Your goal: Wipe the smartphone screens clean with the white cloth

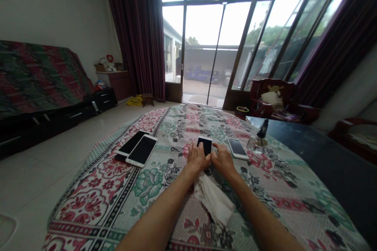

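A white-edged smartphone (207, 144) with a dark screen lies on the flowered tablecloth in front of me. My left hand (196, 157) grips its left and lower side, fingers partly over the screen. The fingers of my right hand (222, 160) are curled against the right edge of the same phone. Between my forearms lies a crumpled white cloth (214, 200). To the right is another white smartphone (238, 149), screen up. On the left, a white smartphone (141, 151) partly overlaps a dark-screened one (132, 142).
A clear bottle with a black spray top (262, 131) stands on the right of the table (165, 219). Beyond it is a dark flat surface (332, 172). A wooden armchair (260, 98) and glass doors (203, 66) are farther back, and a covered sofa-like piece (38, 74) is left.
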Tool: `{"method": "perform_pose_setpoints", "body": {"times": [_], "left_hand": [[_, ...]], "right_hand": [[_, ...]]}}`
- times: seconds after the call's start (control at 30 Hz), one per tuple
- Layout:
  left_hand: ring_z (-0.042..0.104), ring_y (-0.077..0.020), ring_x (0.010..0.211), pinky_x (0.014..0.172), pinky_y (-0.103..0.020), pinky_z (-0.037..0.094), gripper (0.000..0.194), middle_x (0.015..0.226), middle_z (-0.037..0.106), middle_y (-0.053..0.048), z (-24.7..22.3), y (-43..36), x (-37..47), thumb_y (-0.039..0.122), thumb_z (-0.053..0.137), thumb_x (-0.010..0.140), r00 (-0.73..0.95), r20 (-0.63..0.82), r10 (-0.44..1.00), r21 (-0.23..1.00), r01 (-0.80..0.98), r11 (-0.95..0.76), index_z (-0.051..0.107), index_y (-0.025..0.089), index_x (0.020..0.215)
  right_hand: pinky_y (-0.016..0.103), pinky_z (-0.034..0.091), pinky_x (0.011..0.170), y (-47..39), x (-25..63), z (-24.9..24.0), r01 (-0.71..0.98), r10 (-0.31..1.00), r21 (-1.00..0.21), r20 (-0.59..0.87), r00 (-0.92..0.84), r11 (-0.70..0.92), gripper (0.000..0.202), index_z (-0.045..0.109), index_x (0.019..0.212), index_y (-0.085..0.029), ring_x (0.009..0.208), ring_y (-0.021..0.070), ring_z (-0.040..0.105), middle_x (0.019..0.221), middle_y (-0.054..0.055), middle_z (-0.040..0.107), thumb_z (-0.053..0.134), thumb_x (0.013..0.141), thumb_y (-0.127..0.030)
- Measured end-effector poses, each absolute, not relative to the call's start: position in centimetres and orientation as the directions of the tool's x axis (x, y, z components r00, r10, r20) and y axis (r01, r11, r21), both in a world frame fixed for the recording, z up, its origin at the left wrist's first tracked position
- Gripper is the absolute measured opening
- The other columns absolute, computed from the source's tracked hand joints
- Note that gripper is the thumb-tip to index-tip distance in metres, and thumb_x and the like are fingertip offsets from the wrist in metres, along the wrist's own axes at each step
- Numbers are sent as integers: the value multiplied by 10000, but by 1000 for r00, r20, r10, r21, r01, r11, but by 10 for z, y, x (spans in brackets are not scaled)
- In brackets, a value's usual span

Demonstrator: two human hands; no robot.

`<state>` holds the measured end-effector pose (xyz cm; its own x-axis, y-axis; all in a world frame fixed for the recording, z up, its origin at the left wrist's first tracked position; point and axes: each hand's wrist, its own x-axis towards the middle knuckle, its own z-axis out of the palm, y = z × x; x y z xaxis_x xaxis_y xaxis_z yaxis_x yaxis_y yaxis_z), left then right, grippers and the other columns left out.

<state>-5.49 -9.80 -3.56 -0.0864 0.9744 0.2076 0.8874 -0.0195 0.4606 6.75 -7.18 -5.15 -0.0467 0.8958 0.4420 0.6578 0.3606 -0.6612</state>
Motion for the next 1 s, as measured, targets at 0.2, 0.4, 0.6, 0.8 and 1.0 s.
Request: {"method": "perform_pose_setpoints", "body": {"times": [0.2,0.4,0.6,0.8,1.0], "left_hand": [[470,-308,1178,984,-390,353,488,1283,512,-150,-9,-103,-140,369,558,799,-212,281,936,293,948,127,527,177,1247],[430,-379,1166,892,-472,368,591,1297,464,-179,-4,-120,-226,392,641,698,-440,179,880,101,898,429,494,194,1235],[470,-370,1129,867,-437,392,635,1264,461,-189,-15,-128,-241,451,632,689,-490,84,868,99,871,482,459,153,1222],[481,-363,1123,839,-423,427,482,1215,506,-190,-14,-128,-243,361,556,755,-467,56,882,98,882,461,489,150,1184],[491,-365,1118,810,-423,450,454,1189,543,-187,-11,-126,-247,324,548,727,-454,46,890,91,889,449,522,163,1150]], "right_hand": [[476,411,970,-79,52,-69,647,770,-570,636,-42,506,365,584,1112,-144,1083,275,526,1115,161,591,465,807,-304],[481,392,1001,-82,46,-74,641,737,-545,674,-48,541,369,560,1137,-149,1127,274,499,1151,161,567,472,827,-329],[486,398,995,-81,48,-76,647,745,-547,665,-48,531,368,557,1135,-149,1123,275,506,1148,159,575,474,816,-313],[476,411,984,-79,49,-82,644,748,-550,662,-54,533,357,567,1115,-139,1093,271,526,1120,162,591,467,805,-286],[494,406,977,-83,47,-71,672,741,-520,668,-65,528,366,588,1128,-152,1126,284,509,1170,161,580,474,799,-264]]}}
